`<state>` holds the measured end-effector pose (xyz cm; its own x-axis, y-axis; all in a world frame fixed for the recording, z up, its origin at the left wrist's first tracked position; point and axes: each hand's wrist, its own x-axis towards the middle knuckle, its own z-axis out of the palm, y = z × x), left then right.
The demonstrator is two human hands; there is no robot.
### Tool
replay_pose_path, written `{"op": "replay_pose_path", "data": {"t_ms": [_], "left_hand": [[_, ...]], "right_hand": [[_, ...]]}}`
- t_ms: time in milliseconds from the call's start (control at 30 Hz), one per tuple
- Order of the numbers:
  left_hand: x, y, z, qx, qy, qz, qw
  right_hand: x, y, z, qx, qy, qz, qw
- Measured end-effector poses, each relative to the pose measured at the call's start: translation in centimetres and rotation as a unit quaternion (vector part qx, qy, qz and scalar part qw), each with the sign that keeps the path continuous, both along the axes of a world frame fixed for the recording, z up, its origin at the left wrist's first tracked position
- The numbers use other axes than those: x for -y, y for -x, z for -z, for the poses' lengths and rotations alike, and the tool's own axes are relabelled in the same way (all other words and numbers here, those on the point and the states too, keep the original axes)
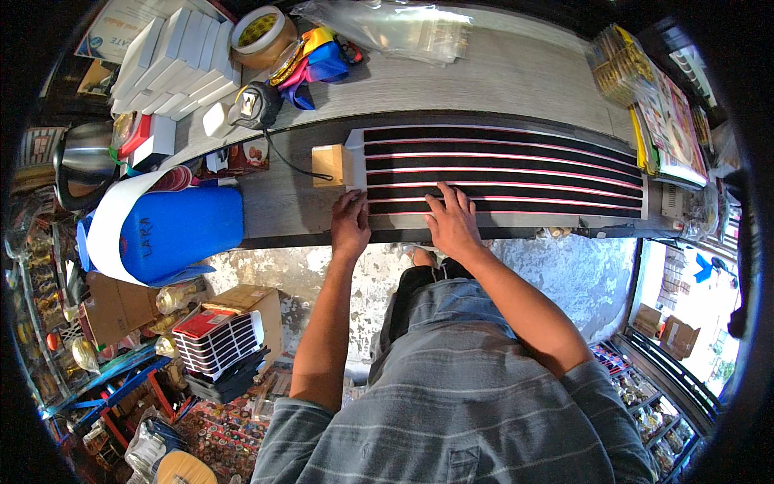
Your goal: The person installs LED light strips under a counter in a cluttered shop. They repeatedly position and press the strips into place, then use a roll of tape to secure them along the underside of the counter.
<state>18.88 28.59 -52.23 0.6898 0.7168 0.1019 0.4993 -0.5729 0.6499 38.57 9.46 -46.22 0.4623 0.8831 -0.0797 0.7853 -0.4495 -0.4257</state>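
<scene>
Left hand (351, 230) at near-left corner of black-striped sheet (516, 167), fingers bent, can't tell if pinching the edge. Right hand (455, 222) released, fingers loosely spread, tips on the sheet's near strips. Sheet lies flat along the bench (516, 77)'s front. Tan block (328, 166) just left of it; blue bin (193, 230) further left; white boxes (173, 60) stacked far left; plastic bags (403, 32) at the back.

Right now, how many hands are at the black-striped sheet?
2: the left hand at the lower-left corner of the black-striped sheet; the right hand farther right, over its lowest strips.
</scene>
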Motion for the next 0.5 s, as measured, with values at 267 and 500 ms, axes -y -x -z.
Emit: {"op": "replay_pose_path", "data": {"t_ms": [267, 500], "left_hand": [[0.2, 0.1, -0.7, 0.012, 0.031, -0.016, 0.999], [0.8, -0.6, -2.5, -0.022, -0.033, -0.012, 0.999]], "right_hand": [[0.2, 0.0, -0.4, -0.009, -0.006, 0.012, 1.0], [0.1, -0.1, -0.3, 0.013, -0.024, 0.004, 1.0]]}}
